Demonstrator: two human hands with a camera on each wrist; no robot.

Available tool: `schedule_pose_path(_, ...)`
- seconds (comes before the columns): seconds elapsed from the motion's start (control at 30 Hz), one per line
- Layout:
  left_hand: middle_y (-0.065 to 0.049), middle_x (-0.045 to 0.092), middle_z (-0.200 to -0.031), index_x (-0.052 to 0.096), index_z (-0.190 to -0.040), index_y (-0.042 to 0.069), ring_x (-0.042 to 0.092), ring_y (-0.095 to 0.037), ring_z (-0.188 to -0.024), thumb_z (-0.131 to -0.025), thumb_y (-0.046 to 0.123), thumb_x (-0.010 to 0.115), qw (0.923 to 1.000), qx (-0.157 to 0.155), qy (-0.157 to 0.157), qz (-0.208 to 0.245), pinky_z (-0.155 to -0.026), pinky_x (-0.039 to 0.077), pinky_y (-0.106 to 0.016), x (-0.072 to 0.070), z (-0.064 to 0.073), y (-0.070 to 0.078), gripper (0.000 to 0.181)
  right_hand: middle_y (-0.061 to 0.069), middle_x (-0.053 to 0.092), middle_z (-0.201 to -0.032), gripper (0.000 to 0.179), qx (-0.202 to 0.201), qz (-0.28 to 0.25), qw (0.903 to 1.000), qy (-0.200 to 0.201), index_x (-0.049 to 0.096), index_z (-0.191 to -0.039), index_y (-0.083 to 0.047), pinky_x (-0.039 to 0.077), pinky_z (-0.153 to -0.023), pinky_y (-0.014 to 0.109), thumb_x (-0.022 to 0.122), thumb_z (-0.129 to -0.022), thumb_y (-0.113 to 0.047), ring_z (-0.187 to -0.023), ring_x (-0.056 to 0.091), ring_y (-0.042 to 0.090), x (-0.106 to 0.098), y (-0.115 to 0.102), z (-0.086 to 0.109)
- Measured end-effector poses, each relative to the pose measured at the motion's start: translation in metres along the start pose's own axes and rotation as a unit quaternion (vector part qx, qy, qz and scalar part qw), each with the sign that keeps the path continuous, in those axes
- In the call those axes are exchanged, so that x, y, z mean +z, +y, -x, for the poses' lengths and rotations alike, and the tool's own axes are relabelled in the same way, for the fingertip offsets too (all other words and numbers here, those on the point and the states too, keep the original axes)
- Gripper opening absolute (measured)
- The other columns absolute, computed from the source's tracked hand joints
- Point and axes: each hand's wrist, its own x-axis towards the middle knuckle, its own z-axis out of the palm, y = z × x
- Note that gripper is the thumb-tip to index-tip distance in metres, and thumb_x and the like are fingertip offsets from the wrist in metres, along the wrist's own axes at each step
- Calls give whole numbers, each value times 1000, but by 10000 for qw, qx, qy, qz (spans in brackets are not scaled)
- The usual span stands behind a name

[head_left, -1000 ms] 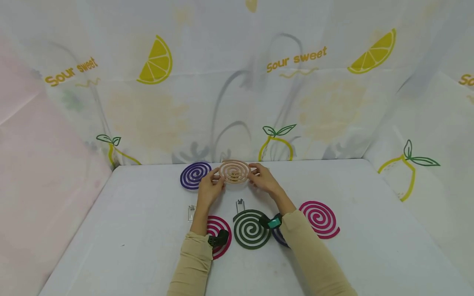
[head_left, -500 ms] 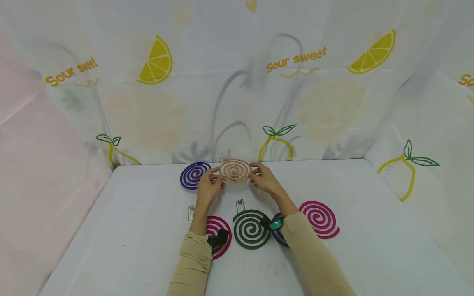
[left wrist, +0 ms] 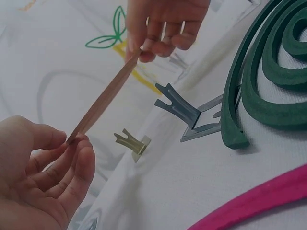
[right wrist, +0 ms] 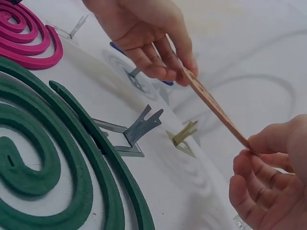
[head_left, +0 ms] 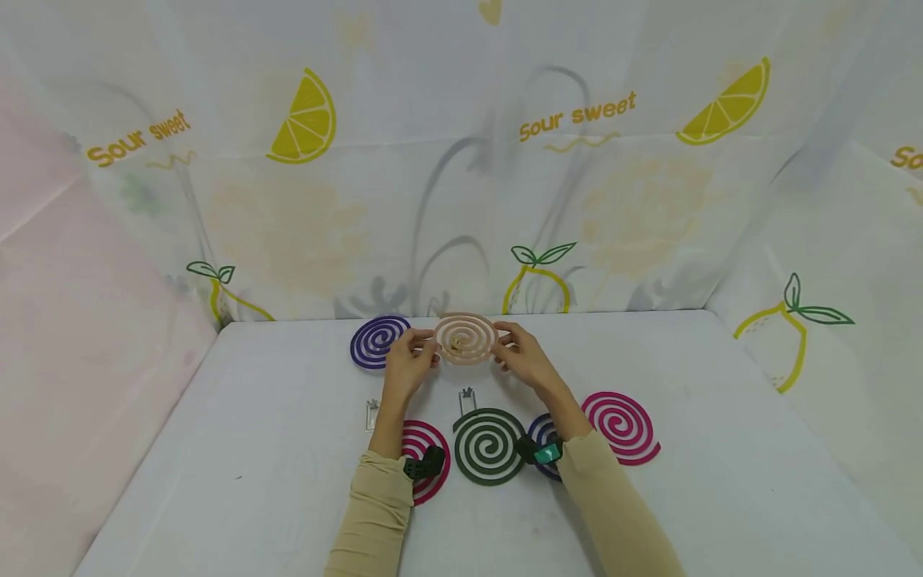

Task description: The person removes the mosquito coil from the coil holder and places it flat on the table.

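Observation:
A tan mosquito coil [head_left: 466, 340] is held up near the far edge of the table. My left hand [head_left: 409, 358] pinches its left rim between thumb and fingers, and my right hand [head_left: 524, 353] pinches the right rim. Both wrist views show the coil [left wrist: 105, 98] edge-on, spanning the gap between the two hands. Beneath it, apart from it, a small gold metal coil stand [right wrist: 183, 136] with a forked upright stands on the table. The head view shows this stand only partly, through the coil's gaps.
A purple coil [head_left: 375, 343] lies left of my left hand. Nearer are a green coil [head_left: 490, 447] by a grey stand [left wrist: 180, 106], a pink coil [head_left: 440, 449] and a blue coil [head_left: 542, 433] partly under the arms. Another pink coil [head_left: 622, 429] lies right; a silver stand [head_left: 372, 414] left.
The tan coil has shifted slightly to the right, and its face shows a little more. My right hand has moved right and a bit nearer; my left hand has hardly moved.

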Motion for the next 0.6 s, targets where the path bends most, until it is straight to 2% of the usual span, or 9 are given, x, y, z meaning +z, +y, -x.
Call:
schedule_pose_path(0.1, -27, 68, -95, 61, -111, -5, 69, -36, -78, -92, 9, 57, 10000, 40, -58, 26, -63, 56, -29, 1, 0, 0, 24, 24, 58, -109, 47, 1, -36, 10000, 44, 41, -138, -1, 53, -69, 33, 54, -93, -8, -85, 62, 35, -1, 1, 6)
schedule_pose_path(0.23, -28, 68, -92, 61, -108, -6, 69, -31, -73, -92, 9, 58, 9998, 142, -99, 68, -65, 57, -35, 3, -2, -4, 22, 22, 59, -107, 45, -78, -75, 9999, 105, 43, -136, -3, 51, -67, 28, 54, -93, -8, -81, 62, 23, -2, 5, 11)
schedule_pose_path(0.4, -24, 70, -90, 63, -104, -3, 68, -15, -67, -91, 10, 59, 9998, 128, -155, -50, -63, 56, -27, 4, -1, -3, 18, 23, 59, -106, 45, -195, -127, 9995, 191, 44, -136, -2, 51, -65, 26, 54, -93, -7, -77, 61, 17, -4, 7, 16)
schedule_pose_path(0.6, -23, 70, -89, 62, -103, -2, 67, -14, -66, -91, 9, 60, 9993, 241, -270, -118, -61, 55, -23, 6, -1, -1, 16, 25, 58, -104, 44, -385, -264, 9985, 278, 44, -136, 0, 50, -62, 23, 55, -93, -5, -74, 59, 13, -7, 9, 19)
